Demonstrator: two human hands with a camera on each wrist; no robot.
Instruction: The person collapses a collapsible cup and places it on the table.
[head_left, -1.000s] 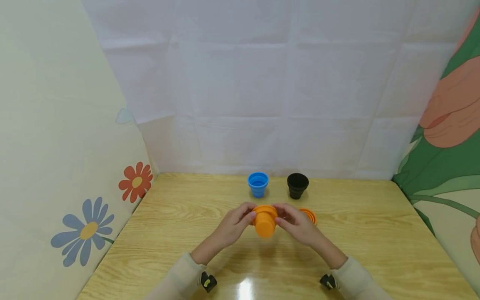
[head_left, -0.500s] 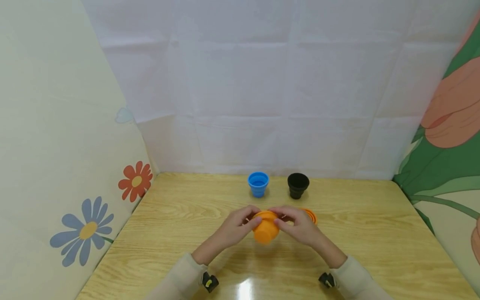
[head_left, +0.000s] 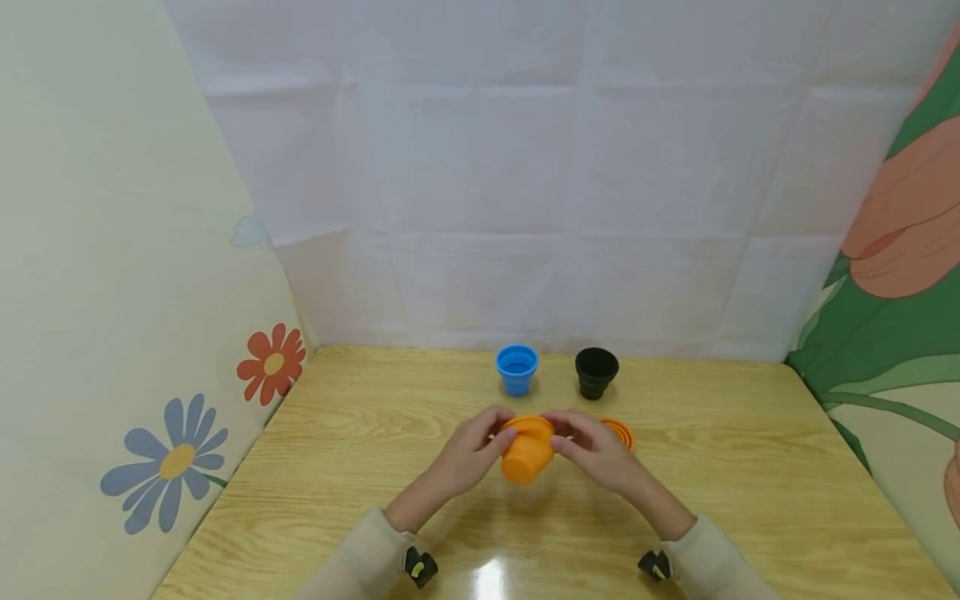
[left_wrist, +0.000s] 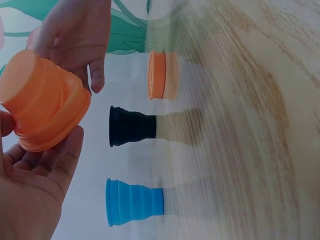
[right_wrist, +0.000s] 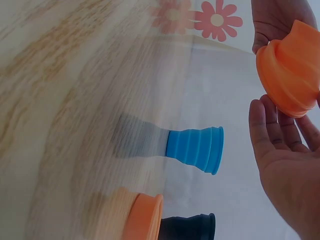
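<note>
An orange collapsible cup (head_left: 527,461) is held above the table between both hands, rim away from the person and base tilted toward them. My left hand (head_left: 467,454) grips its left side, thumb on the wall and fingers behind the rim. On the opposite side my right hand (head_left: 600,452) holds the rim between thumb and fingers. The folds of the cup (left_wrist: 47,102) sit skewed in the left wrist view, one side pushed in more than the other. In the right wrist view the fingers (right_wrist: 272,122) of the right hand lie along the rim.
Behind the hands stand a blue collapsible cup (head_left: 517,371) and a black one (head_left: 596,373), both upright and extended. A flattened orange cup (left_wrist: 157,75) lies on the wooden table (head_left: 360,467) beyond the right hand. A white cloth (head_left: 465,167) hangs at the back.
The orange cup dipped a little toward the person, then rose partway back. Its base has swung slightly left, and its wall now looks skewed. Both hands have kept hold of it.
</note>
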